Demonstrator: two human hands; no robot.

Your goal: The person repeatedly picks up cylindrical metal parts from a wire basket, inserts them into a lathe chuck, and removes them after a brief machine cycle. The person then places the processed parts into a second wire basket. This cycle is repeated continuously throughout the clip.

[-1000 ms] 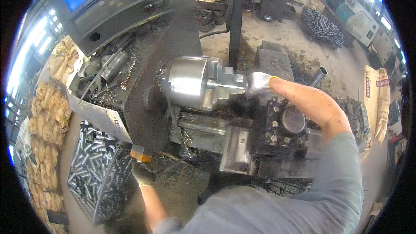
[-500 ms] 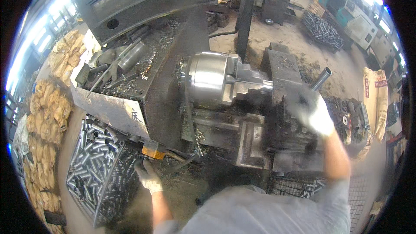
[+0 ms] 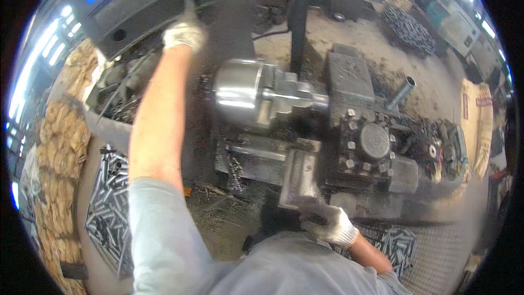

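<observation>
My left hand (image 3: 185,34), in a white glove, is raised to the dark control panel (image 3: 147,13) of a lathe. A finger stretches up against the panel; motion smears the rest, and nothing shows in the hand. My right hand (image 3: 330,224), in a white glove with dark fingers, is low at the machine's front, beside the metal carriage block (image 3: 299,177). Its fingers point left, loosely bent, with no object visible in them. Between the hands sits the shiny chuck (image 3: 237,90), with a short metal piece (image 3: 320,102) at its jaws. The bolted tool post (image 3: 375,141) stands right of it.
A bin of cut metal tubes (image 3: 109,207) stands at lower left beside stacked tan sacks (image 3: 60,169). A wire basket of tubes (image 3: 397,248) is at lower right. One tube (image 3: 401,93) stands tilted behind the tool post. Metal chips (image 3: 234,175) hang below the chuck.
My left hand has risen from beside the tube bin to the control panel. My right hand has come down from above the tool post to the machine's front edge. The view has shifted slightly.
</observation>
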